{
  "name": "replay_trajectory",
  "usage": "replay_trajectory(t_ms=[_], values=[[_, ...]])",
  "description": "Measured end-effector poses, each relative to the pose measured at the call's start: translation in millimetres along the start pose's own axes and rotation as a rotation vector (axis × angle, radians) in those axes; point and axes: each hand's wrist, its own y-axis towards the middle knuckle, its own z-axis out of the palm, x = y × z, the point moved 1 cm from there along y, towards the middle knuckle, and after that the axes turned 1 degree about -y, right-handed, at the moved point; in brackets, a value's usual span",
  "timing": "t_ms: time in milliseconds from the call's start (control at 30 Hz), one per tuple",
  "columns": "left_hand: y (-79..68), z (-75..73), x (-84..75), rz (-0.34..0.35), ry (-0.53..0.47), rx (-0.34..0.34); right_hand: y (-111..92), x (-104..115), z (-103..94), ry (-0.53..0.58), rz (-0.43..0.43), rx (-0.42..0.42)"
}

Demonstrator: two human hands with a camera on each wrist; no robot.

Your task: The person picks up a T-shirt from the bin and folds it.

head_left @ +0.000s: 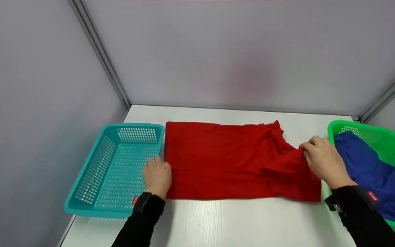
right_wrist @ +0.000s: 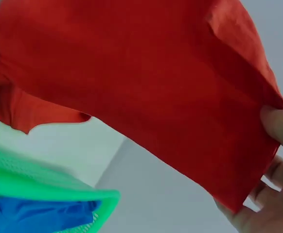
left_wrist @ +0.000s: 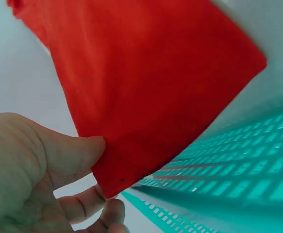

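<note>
A red T-shirt (head_left: 218,157) lies lengthwise across the white table, its left part smooth and its right part rumpled. At its left end my left hand (head_left: 157,175) pinches the near corner, thumb on top and fingers beneath, as the left wrist view shows of the hand (left_wrist: 49,170). My right hand (head_left: 324,161) holds the raised right end of the cloth. In the right wrist view, the thumb and fingers of that hand (right_wrist: 273,194) grip the edge of a flap of the T-shirt (right_wrist: 146,97), which looks like a sleeve.
A teal perforated basket (head_left: 89,154) stands close by the left hand, nothing visible inside it. On the right, a green basket (head_left: 389,132) holds a crumpled blue cloth (head_left: 372,175). Grey panels (head_left: 218,58) enclose the table's back and sides.
</note>
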Motion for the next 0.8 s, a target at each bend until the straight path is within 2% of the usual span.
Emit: replay_trajectory(t_ms=[100,233,333,433,533,633,700,800], values=[[3.8,4.8,-1.2,-0.022,0.009,0.011,5.2,1.7,9.4,-0.056,0.019,-0.043],[8.3,9.8,-4.6,-0.038,0.03,-0.018,9.6,5.7,23.2,-0.144,0.041,-0.137],[10.1,11.2,-10.5,-0.039,0.039,-0.05,8.9,10.6,34.0,-0.078,0.077,-0.149],[7.6,10.9,-21.2,-0.012,0.051,-0.036,0.5,15.6,45.3,0.044,0.105,-0.075],[0.0,12.3,-37.0,0.089,0.04,0.004,-18.8,17.9,58.5,0.127,0.12,0.037],[-11.6,19.2,-53.9,0.218,-0.014,0.083,-46.3,16.3,72.7,0.141,0.158,0.154],[-20.1,27.4,-61.5,0.278,-0.066,0.148,-65.7,13.6,83.3,0.134,0.186,0.25],[-32.8,41.5,-63.9,0.282,-0.16,0.247,-92.5,7.7,98.3,0.124,0.206,0.401]])
